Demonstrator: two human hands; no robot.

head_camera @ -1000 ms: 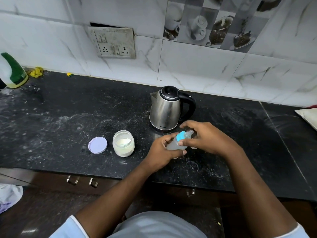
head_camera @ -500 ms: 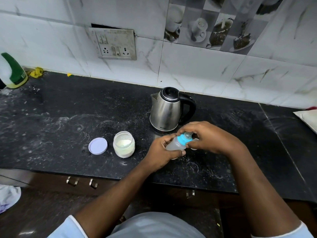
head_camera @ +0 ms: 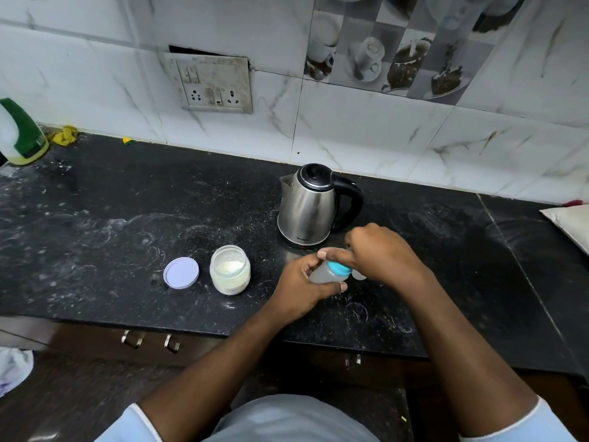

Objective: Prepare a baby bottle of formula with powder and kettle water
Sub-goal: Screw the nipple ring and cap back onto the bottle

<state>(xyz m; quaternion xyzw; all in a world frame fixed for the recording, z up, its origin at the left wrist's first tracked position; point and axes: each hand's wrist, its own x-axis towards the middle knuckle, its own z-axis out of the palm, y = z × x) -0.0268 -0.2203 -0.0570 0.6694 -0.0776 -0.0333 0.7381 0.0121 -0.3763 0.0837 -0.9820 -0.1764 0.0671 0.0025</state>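
Fingers (head_camera: 302, 269) of L hand (head_camera: 299, 291) curl round baby bottle (head_camera: 320, 275), tilted, centre frame over counter (head_camera: 127, 234). R hand (head_camera: 382, 256) pinches its blue collar (head_camera: 340, 268). We note kettle (head_camera: 307, 208) just behind; open powder jar (head_camera: 230, 272) and lid (head_camera: 181, 272) to the left.

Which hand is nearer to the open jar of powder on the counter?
Left. The left hand grips the baby bottle just right of the jar; the right hand holds its blue top, farther right.
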